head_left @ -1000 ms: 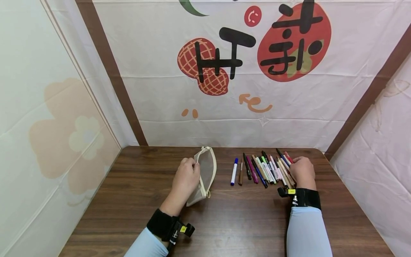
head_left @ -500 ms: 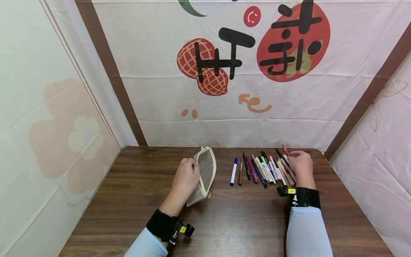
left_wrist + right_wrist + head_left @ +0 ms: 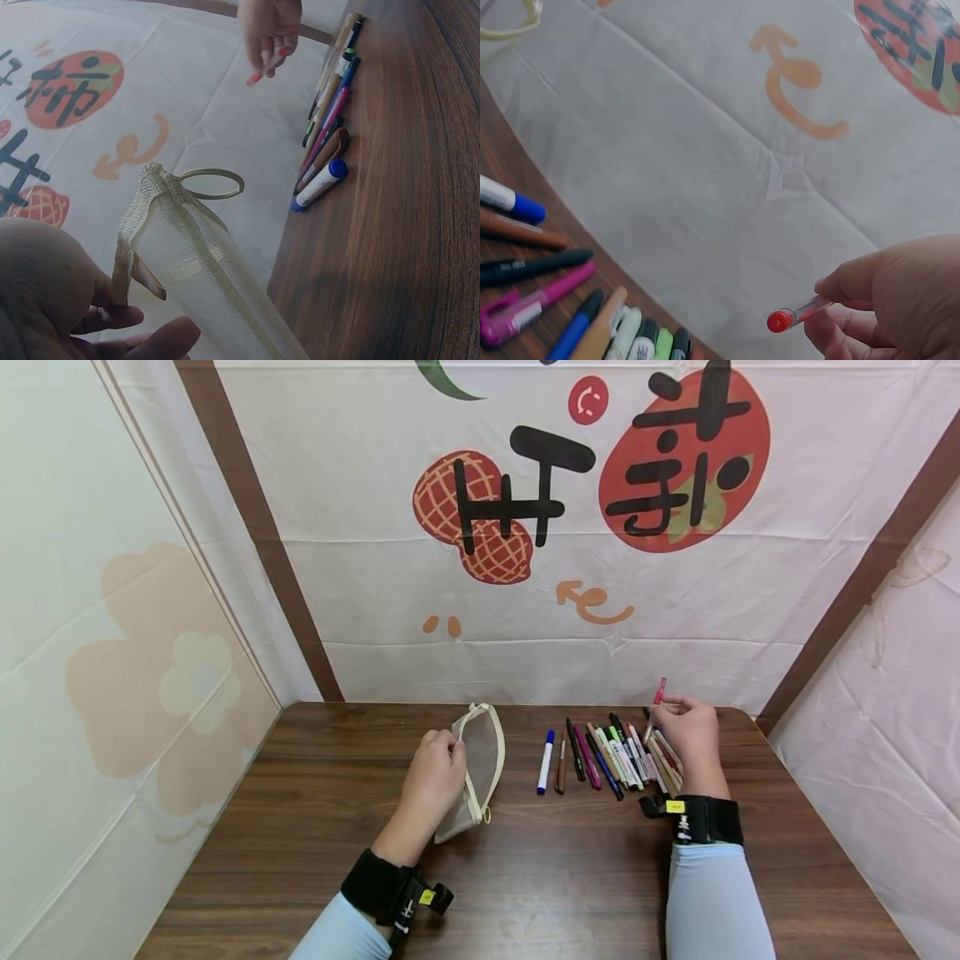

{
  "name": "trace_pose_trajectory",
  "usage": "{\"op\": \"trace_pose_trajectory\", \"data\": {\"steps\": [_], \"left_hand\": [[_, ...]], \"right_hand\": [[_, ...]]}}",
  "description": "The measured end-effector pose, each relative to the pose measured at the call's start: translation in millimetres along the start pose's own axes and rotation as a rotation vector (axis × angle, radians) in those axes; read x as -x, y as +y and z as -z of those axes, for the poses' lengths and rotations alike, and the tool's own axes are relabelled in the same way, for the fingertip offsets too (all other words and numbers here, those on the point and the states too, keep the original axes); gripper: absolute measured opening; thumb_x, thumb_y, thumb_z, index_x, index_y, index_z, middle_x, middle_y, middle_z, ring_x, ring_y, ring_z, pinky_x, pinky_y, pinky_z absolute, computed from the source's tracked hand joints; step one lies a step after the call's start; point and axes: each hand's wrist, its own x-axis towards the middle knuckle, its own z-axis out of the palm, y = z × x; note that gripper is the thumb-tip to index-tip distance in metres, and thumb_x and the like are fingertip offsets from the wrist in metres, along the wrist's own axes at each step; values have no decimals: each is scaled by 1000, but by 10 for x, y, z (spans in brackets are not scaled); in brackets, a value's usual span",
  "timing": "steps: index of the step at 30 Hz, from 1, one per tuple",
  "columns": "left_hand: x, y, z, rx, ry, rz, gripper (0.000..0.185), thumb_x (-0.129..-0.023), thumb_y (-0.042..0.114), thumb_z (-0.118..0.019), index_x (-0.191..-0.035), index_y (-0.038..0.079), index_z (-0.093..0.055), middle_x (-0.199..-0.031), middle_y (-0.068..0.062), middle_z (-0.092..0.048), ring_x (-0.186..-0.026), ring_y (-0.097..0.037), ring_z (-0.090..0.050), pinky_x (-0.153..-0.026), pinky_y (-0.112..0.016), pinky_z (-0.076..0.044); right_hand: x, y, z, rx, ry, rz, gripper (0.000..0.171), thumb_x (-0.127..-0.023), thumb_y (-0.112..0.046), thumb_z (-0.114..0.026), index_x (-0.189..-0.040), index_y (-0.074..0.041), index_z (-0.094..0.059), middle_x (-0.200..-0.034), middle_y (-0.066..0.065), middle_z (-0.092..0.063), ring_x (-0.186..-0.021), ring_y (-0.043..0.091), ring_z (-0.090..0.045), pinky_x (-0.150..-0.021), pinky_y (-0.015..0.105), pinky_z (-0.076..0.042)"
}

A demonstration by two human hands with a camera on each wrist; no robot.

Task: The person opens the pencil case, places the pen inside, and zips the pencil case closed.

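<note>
At the left, the left hand (image 3: 433, 781) pinches the upper rim of a cream mesh pencil pouch (image 3: 477, 768) that lies on the wooden table (image 3: 315, 827). The left wrist view shows thumb and fingers curled on the fabric edge by the zipper, holding the mouth up. The pouch's long axis runs away from the person, its far end with a ring pull (image 3: 211, 184) pointing toward the printed backdrop (image 3: 525, 577). Through the mesh nothing shows inside it, though the lower part is hidden by the hand.

To the right of the pouch, well apart from it, a row of pens and markers (image 3: 611, 758) lies on the table, each with its long axis roughly pointing away from the person. The nearest to the pouch is a blue-capped white marker (image 3: 545, 761), then a brown pen (image 3: 560, 764), a black pen (image 3: 576, 750) and a magenta pen (image 3: 589, 757), with the rest packed close together.

At the right end of that row, the right hand (image 3: 688, 742) is raised above the table. Its thumb and fingertips are clamped on a red-capped clear pen (image 3: 795, 315), whose capped end points up and to the left, toward the pouch side. The pen is off the table, clear of the row, and the right hand alone carries it; the pouch's open mouth lies to the pen's left, past the whole row.
</note>
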Motion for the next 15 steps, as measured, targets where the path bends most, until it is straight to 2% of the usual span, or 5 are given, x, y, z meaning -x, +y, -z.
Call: {"op": "trace_pose_trajectory", "data": {"steps": [3, 10, 15], "left_hand": [[-5, -1, -1, 0, 0, -4, 25, -108, 20, -52, -98, 3, -67, -105, -14, -62, -90, -27, -63, -83, -46, -56], [-4, -2, -5, 7, 9, -1, 24, -107, 20, -52, -97, 3, -66, -100, -13, -61, -88, -27, -61, -81, -45, -55], [-12, 9, -7, 32, 17, 1, 24, -108, 19, -51, -95, 3, -63, -97, -12, -59, -85, -26, -59, -79, -43, -53]], "right_hand": [[35, -101, -11, -19, -16, 13, 45, -100, -35, -69, -139, -12, -67, -132, 14, -73, -102, 20, -73, -78, 26, -56], [132, -318, -93, -127, -88, 72, 40, -100, -26, -72, -135, -8, -67, -123, 15, -76, -88, 21, -77, -68, 26, -61], [202, -427, -247, -117, -152, 148, 39, -99, -25, -74, -133, -8, -68, -118, 15, -78, -84, 23, -77, -68, 29, -61]]}}
